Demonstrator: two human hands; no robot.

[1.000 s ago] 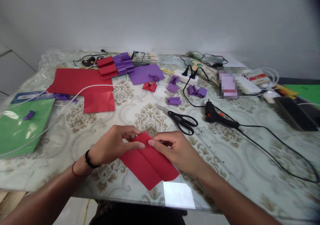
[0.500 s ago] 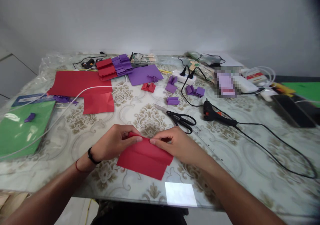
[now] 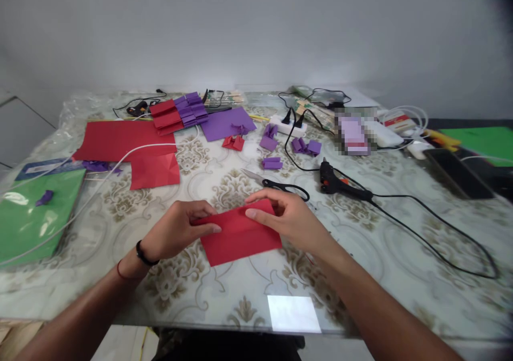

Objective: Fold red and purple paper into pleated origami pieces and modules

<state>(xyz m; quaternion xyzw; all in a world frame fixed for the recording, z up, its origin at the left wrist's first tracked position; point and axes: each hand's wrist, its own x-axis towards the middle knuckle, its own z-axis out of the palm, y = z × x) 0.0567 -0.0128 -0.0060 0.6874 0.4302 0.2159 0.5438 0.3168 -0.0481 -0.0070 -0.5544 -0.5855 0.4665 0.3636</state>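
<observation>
A folded red paper sheet (image 3: 236, 236) lies low over the patterned table (image 3: 224, 291) in front of me. My left hand (image 3: 180, 233) pinches its left edge, thumb on top. My right hand (image 3: 286, 219) grips its upper right edge with the fingers curled around it. The sheet sits almost level, its long side running left to right. Black scissors (image 3: 286, 186) lie just beyond my right hand.
A black glue gun (image 3: 340, 185) and its cable (image 3: 460, 238) lie right. Red sheets (image 3: 120, 139), purple sheet (image 3: 224, 122), folded red and purple pieces (image 3: 178, 111), a power strip (image 3: 288, 126) stand farther back. A green sheet (image 3: 28, 217) and white cable (image 3: 92, 187) lie left.
Both hands have turned the red paper from a diagonal lie to nearly level and shifted it away from me. The view has tilted slightly.
</observation>
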